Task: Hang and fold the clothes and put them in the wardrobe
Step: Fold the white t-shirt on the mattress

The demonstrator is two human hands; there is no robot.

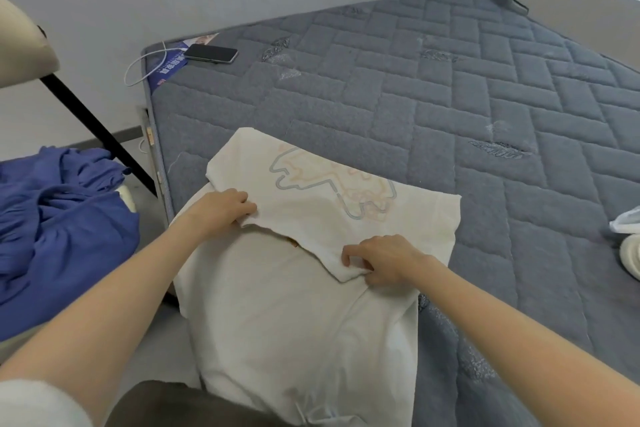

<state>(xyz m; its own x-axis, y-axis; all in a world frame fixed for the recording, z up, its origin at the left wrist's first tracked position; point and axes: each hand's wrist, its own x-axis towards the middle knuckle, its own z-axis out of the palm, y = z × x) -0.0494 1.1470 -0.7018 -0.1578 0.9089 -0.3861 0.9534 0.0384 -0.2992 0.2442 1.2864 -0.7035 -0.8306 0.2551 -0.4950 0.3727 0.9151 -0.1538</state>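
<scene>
Head view — shirt (277, 322) half folded on mattress (450, 97); left hand (225, 208), right hand (377, 260) pinching folded edge, fingers curled — blue garment (59, 218) heaped, stowing pending

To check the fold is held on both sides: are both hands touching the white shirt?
Touching. The head view shows the left hand gripping the folded edge of the white shirt, and the right hand pinching the same edge.
</scene>
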